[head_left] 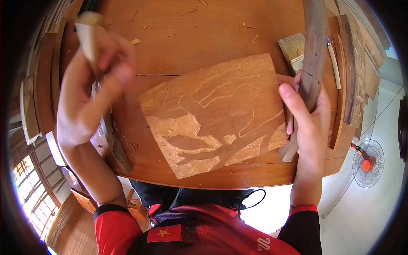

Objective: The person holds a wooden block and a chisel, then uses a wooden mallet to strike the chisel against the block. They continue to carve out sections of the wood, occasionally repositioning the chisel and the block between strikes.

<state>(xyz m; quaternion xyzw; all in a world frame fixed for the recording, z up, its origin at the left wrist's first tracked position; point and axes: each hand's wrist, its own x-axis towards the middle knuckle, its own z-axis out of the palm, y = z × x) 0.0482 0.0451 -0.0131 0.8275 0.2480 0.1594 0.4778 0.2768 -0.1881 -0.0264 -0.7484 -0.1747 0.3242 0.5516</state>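
A carved wooden panel (221, 102) lies tilted on the table, with cut-away pale areas along its lower left and grooved outlines across the rest. My left hand (100, 63), smeared by motion, is raised beyond the panel's left side. It is closed around a pale wooden handle (88, 40); the tool's working end cannot be made out. At the panel's right edge, my right hand (308, 112) wraps around a curved dark wooden bar (313, 51), thumb on the near side. Some of its fingertips show close to the panel's edge.
A flat bristle brush (293, 49) lies behind the bar, beside a thin white stick (334, 66). Wood shavings (250, 27) are scattered over the brown table (191, 38). Wooden strips (338, 93) line both sides. A fan (367, 163) stands at the right.
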